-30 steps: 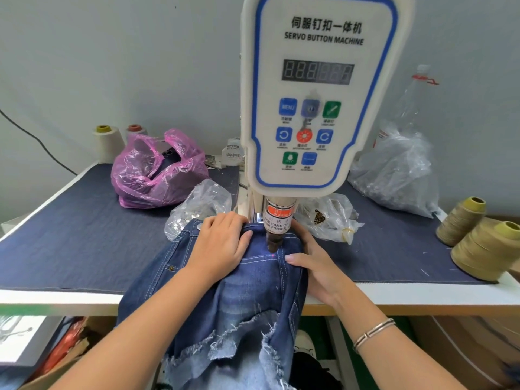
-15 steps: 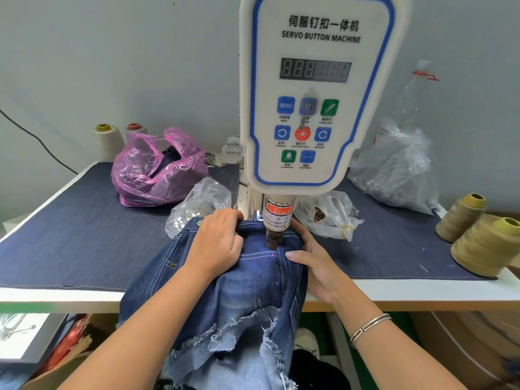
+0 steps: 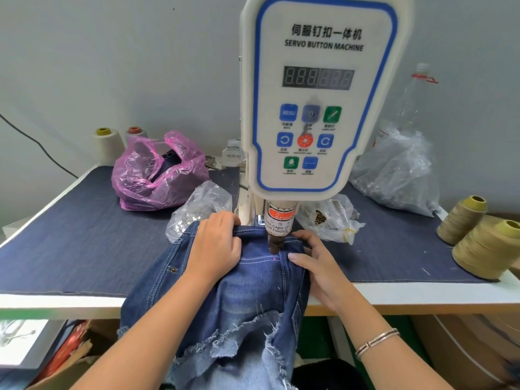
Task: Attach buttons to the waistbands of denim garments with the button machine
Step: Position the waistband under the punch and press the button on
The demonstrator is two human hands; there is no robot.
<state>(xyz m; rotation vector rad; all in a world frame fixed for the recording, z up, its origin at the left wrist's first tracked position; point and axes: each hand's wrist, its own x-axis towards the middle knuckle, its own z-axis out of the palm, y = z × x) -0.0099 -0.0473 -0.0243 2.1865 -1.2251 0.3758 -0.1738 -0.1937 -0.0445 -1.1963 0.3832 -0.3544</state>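
**Fingers close to the punch as the waistband sits under the head**

At the left, the left hand (image 3: pixel 216 243) lies on the denim garment (image 3: pixel 247 291), fingers curled over the far edge of its waistband (image 3: pixel 253 230) and gripping it. The waistband rests under the button machine (image 3: pixel 318 94), whose dark punch (image 3: pixel 275 244) stands on or just above the cloth; which, I cannot tell. To the right, the right hand (image 3: pixel 318 266) cups the waistband's end, thumb flat on top and fingers wrapped round the edge.

The likely trouble is a pinch: both hands lie just beside the punch, the right thumb nearest. A slack grip could also let the hanging denim drag the band off its pink mark (image 3: pixel 274 259), setting the button off-place.

Against the earlier frames, little differs: the left hand's fingers sit slightly further over the edge, and the right hand keeps its place.
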